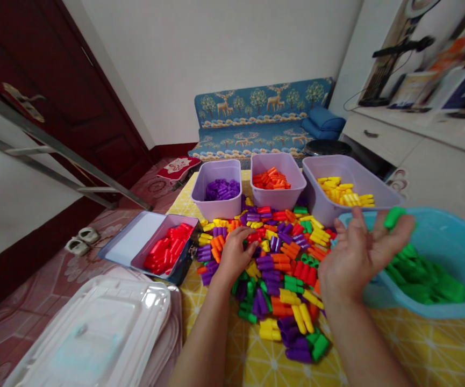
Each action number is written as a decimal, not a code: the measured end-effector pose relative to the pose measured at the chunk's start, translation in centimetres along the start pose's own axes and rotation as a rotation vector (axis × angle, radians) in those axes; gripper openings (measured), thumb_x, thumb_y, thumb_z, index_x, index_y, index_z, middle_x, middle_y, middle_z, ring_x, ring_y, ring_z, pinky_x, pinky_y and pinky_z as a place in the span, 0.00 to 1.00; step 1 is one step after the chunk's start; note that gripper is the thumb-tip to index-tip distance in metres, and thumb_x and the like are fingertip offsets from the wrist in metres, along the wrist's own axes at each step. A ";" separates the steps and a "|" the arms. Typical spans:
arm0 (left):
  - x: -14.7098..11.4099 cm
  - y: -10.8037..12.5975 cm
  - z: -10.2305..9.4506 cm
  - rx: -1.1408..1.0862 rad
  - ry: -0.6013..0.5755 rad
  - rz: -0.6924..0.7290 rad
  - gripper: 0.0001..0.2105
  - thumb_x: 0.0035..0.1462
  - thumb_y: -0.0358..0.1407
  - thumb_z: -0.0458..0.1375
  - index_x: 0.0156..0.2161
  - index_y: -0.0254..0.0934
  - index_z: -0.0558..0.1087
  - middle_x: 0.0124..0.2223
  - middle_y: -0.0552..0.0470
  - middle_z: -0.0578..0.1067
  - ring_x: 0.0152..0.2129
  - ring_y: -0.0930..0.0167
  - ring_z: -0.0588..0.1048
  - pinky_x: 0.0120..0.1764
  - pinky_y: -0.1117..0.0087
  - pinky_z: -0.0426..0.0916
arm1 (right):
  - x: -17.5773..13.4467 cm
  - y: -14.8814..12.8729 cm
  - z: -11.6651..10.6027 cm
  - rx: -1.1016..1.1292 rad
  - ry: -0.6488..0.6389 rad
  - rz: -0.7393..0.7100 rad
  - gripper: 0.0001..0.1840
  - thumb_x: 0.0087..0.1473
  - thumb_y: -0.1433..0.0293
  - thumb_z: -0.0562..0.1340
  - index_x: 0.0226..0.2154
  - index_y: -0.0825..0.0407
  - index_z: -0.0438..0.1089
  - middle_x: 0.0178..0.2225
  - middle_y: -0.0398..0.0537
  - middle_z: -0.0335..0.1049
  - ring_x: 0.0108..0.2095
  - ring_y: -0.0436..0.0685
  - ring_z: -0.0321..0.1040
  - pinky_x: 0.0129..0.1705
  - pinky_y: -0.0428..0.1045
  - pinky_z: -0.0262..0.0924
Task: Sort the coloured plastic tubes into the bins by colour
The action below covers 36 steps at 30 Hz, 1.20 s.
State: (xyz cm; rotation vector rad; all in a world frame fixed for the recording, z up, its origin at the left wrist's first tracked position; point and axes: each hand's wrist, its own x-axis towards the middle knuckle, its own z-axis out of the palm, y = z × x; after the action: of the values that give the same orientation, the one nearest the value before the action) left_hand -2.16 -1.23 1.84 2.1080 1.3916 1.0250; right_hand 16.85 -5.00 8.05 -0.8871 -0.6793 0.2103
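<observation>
The right hand [361, 255], palm up over the blue bin [450, 242] of green pieces, pinches one green piece [393, 216] at its fingertips — the left hand [234, 255] rests spread, holding nothing, on the mixed pile [280, 269] for picking.

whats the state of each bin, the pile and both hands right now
left hand: palm down on the mixed pile, fingers among pieces
right hand: raised, green piece at fingertips, over the blue bin
mixed pile: unsorted, spread on the yellow cloth
blue bin: partly filled with green
purple bin: holds purple
orange bin: holds orange
yellow bin: holds yellow
red tray: holds red
white lid: off, lying flat
</observation>
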 end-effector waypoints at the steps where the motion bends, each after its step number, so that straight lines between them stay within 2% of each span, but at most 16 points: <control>1: 0.0 -0.1 0.1 0.007 -0.005 -0.004 0.13 0.56 0.34 0.58 0.47 0.37 0.75 0.48 0.44 0.74 0.47 0.64 0.72 0.52 0.62 0.66 | 0.0 -0.1 0.0 -0.001 -0.014 0.000 0.38 0.57 0.68 0.58 0.64 0.42 0.39 0.67 0.53 0.38 0.60 0.59 0.57 0.53 0.57 0.61; 3: -0.1 -0.3 0.2 0.024 -0.012 -0.017 0.15 0.56 0.36 0.58 0.48 0.37 0.74 0.51 0.44 0.73 0.49 0.63 0.71 0.53 0.60 0.65 | 0.0 0.2 0.0 -0.026 -0.062 0.013 0.38 0.57 0.67 0.57 0.64 0.42 0.37 0.67 0.55 0.39 0.60 0.59 0.57 0.54 0.58 0.60; 5: -0.2 -0.4 0.3 0.047 -0.017 -0.027 0.16 0.57 0.39 0.58 0.50 0.38 0.73 0.53 0.43 0.72 0.51 0.62 0.69 0.54 0.59 0.63 | -0.2 1.2 0.0 -0.116 -0.163 0.027 0.33 0.57 0.66 0.57 0.63 0.45 0.45 0.64 0.55 0.50 0.57 0.60 0.61 0.54 0.60 0.60; 8: -0.3 -0.3 0.3 0.091 -0.012 -0.023 0.18 0.55 0.41 0.59 0.51 0.39 0.73 0.53 0.44 0.72 0.52 0.60 0.68 0.54 0.57 0.63 | -0.7 3.7 -0.3 -0.421 -0.438 0.027 0.25 0.55 0.65 0.59 0.55 0.51 0.60 0.53 0.58 0.66 0.53 0.64 0.65 0.53 0.63 0.60; 11: -0.4 -0.2 0.3 0.106 -0.002 -0.011 0.17 0.55 0.42 0.59 0.49 0.39 0.74 0.51 0.45 0.73 0.50 0.61 0.69 0.53 0.58 0.63 | -1.5 6.0 -0.9 -0.805 -0.755 -0.023 0.24 0.48 0.69 0.63 0.49 0.55 0.68 0.47 0.62 0.71 0.50 0.69 0.66 0.53 0.66 0.58; 14: -0.4 -0.3 0.3 0.093 0.002 -0.023 0.18 0.54 0.41 0.60 0.49 0.39 0.74 0.50 0.45 0.73 0.50 0.61 0.69 0.53 0.58 0.64 | -2.3 7.0 -1.2 -0.940 -0.931 0.006 0.22 0.46 0.72 0.62 0.47 0.53 0.71 0.43 0.61 0.74 0.47 0.69 0.69 0.51 0.65 0.60; 17: -0.4 -0.4 0.2 0.048 0.003 -0.011 0.20 0.54 0.40 0.60 0.52 0.40 0.72 0.51 0.45 0.73 0.50 0.61 0.69 0.53 0.58 0.63 | -2.8 6.6 -0.7 -0.756 -0.974 0.104 0.24 0.50 0.69 0.61 0.51 0.50 0.68 0.47 0.56 0.73 0.48 0.65 0.70 0.51 0.62 0.62; 20: -0.4 -0.4 0.2 -0.046 -0.015 0.035 0.23 0.53 0.36 0.61 0.55 0.41 0.69 0.53 0.46 0.73 0.52 0.62 0.69 0.54 0.58 0.63 | -3.3 5.9 0.1 -0.522 -0.948 0.205 0.27 0.51 0.66 0.61 0.54 0.48 0.65 0.53 0.53 0.69 0.53 0.62 0.66 0.55 0.60 0.59; 24: -0.5 0.0 -0.1 -0.183 -0.035 0.084 0.28 0.51 0.30 0.61 0.59 0.42 0.65 0.56 0.47 0.71 0.53 0.64 0.69 0.56 0.61 0.62 | -4.0 5.7 0.5 -0.406 -0.896 0.275 0.29 0.48 0.66 0.64 0.54 0.50 0.64 0.54 0.54 0.68 0.53 0.62 0.65 0.57 0.60 0.58; 29: -0.5 0.6 -0.4 -0.256 -0.038 0.102 0.29 0.50 0.31 0.63 0.59 0.43 0.65 0.57 0.48 0.71 0.54 0.64 0.69 0.57 0.61 0.62 | -3.9 5.8 0.4 -0.264 -1.025 0.260 0.20 0.51 0.70 0.61 0.49 0.48 0.69 0.53 0.49 0.69 0.56 0.59 0.62 0.60 0.57 0.53; 31: -0.5 0.7 -0.5 -0.272 -0.043 0.105 0.29 0.50 0.32 0.64 0.58 0.43 0.66 0.55 0.48 0.72 0.53 0.64 0.70 0.57 0.61 0.62 | -3.8 5.8 0.3 -0.220 -1.037 0.283 0.18 0.51 0.71 0.61 0.47 0.47 0.71 0.53 0.49 0.69 0.57 0.58 0.61 0.62 0.57 0.51; 36: -0.5 0.6 -0.4 -0.326 -0.021 0.017 0.24 0.51 0.35 0.63 0.55 0.40 0.70 0.53 0.48 0.75 0.52 0.63 0.72 0.56 0.61 0.64 | -3.7 6.1 0.2 -0.098 -0.919 0.473 0.19 0.50 0.70 0.63 0.47 0.48 0.65 0.49 0.52 0.71 0.52 0.59 0.67 0.54 0.58 0.62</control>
State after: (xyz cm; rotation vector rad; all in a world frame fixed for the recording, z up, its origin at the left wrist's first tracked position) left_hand -2.25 -2.00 2.37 1.8877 1.1105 1.1463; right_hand 14.46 -2.68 1.70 -1.0255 -1.3244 1.0575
